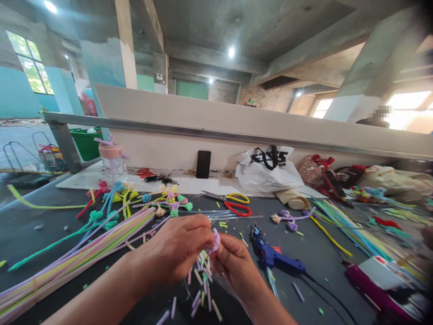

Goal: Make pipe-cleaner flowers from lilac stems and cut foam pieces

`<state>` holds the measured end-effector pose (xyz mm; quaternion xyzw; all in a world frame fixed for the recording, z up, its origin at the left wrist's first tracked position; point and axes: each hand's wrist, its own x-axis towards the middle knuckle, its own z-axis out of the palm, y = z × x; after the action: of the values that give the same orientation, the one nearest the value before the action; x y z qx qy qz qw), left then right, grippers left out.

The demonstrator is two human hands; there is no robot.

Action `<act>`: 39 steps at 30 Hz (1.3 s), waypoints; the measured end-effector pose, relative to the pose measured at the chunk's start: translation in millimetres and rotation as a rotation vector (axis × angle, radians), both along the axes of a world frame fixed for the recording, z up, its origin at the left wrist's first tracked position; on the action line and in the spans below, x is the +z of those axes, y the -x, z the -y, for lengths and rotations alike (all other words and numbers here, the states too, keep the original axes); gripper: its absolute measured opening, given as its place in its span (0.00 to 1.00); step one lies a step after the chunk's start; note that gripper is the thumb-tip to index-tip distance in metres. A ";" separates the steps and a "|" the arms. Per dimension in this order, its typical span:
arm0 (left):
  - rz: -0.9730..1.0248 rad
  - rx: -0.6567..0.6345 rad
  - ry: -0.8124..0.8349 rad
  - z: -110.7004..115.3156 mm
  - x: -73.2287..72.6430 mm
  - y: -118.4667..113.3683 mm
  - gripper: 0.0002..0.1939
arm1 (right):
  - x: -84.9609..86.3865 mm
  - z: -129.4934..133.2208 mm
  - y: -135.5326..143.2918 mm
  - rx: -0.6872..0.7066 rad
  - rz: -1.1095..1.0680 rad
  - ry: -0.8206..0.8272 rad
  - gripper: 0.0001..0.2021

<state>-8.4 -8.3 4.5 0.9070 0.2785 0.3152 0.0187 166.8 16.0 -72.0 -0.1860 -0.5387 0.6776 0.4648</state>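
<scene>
Between my two hands, above the dark table, is a small lilac pipe-cleaner flower point(214, 241). My left hand point(177, 248) closes its fingertips on the flower's left side, and its fingers partly hide it. From the right, my right hand point(233, 257) pinches the same flower between thumb and fingers. Cut pastel pipe-cleaner pieces point(203, 280) lie scattered below both hands. A blue glue gun point(277, 259) rests on the table right of my right hand. Beyond my hands lie scissors point(233, 203) with yellow and red handles and several clear glue sticks point(233, 215).
Long pipe cleaners point(84, 266) lie in a bundle at left, near finished flowers point(174, 203). More pipe cleaners point(355, 234) spread at right. Along the back stand a jar point(113, 164), a phone point(203, 164) and a white bag point(267, 171). The glue gun's cord point(329, 295) runs toward the front.
</scene>
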 end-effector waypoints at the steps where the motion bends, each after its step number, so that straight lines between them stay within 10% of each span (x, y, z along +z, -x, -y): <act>1: 0.006 -0.009 0.005 -0.4 -0.9 -0.2 0.09 | -1.0 0.2 0.0 0.000 -0.001 0.009 0.09; 14: 0.363 0.096 -0.200 -1.7 -3.9 1.2 0.09 | 17.6 2.4 -1.2 0.040 -0.207 0.151 0.09; 39: 0.016 0.113 -0.114 1.8 -13.7 -2.3 0.09 | 12.7 3.1 -0.3 0.039 -0.139 0.167 0.10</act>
<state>-6.1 -10.1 -9.2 0.8870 0.3104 0.3384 -0.0487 167.1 12.9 -59.3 -0.1661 -0.4503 0.7405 0.4704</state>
